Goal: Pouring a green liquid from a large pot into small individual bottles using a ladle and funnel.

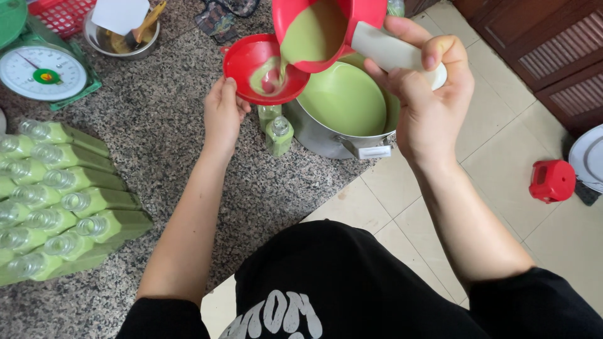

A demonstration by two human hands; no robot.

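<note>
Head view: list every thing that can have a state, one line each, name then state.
right hand: gripping the white handle of the red scoop.
red scoop: tilted, pouring green liquid.
red funnel: upright, liquid running in.
left hand: steadying the funnel's rim.
steel pot: uncovered, holding green liquid.
bottles: filled, lying stacked.
scale: unloaded.

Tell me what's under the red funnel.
Under the red funnel stand small bottles holding green liquid. The funnel hides its spout and the neck of the bottle it feeds.
</note>
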